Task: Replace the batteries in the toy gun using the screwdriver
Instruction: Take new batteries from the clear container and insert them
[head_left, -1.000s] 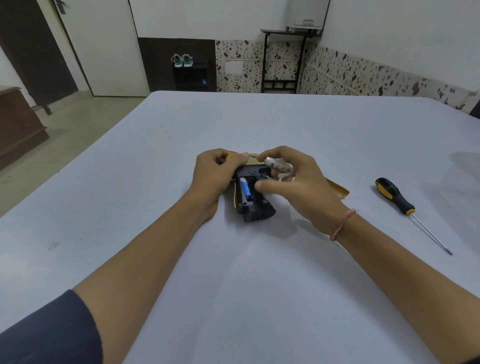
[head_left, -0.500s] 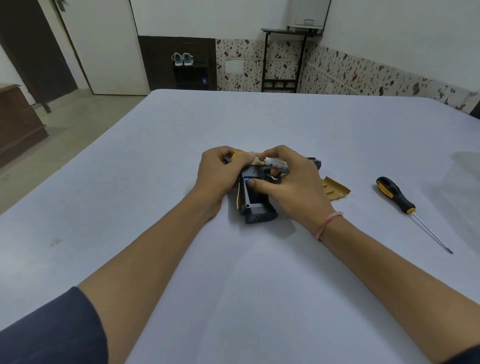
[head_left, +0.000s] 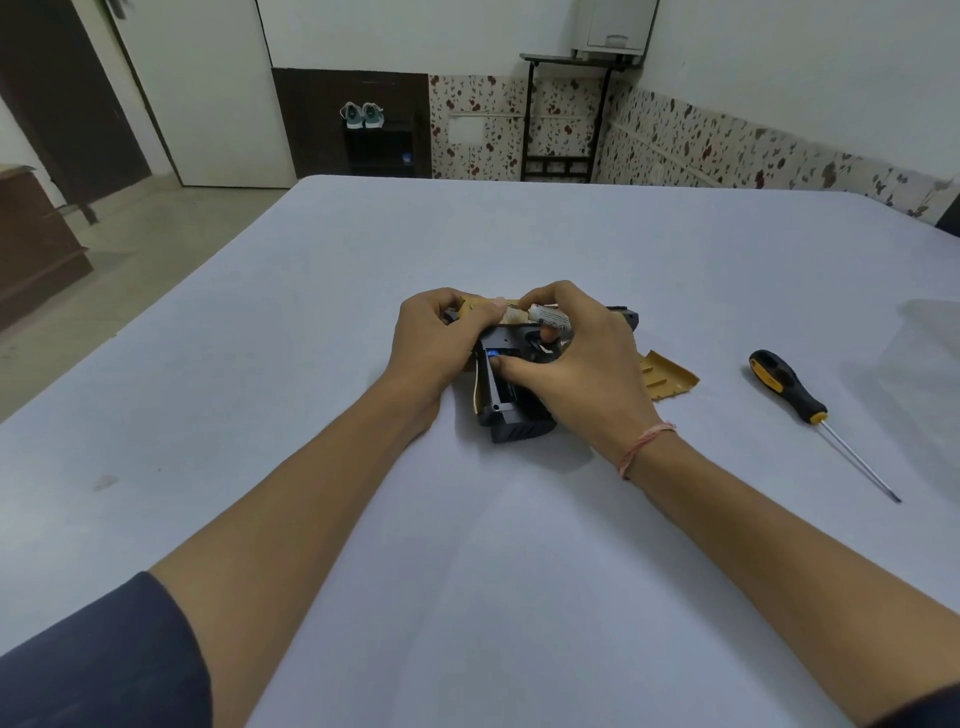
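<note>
Steadying left grip (head_left: 436, 343): fingers curled tight round the rear of the toy gun (head_left: 511, 423), pinning it to the counter (head_left: 519, 234), probably so it cannot slide during loading.
Resting toy gun: on its side mid-counter, handle toward the person, battery bay facing up.
Loading right grip (head_left: 587, 374): curled, with a white battery (head_left: 550, 317) pinched in the fingers and the thumb tip on a blue battery (head_left: 492, 354) in the bay.
Loose gold cover (head_left: 667, 376): just right of the gun, off and out of the way.
Idle screwdriver (head_left: 815, 415): further right, untouched, well apart from both hands.
</note>
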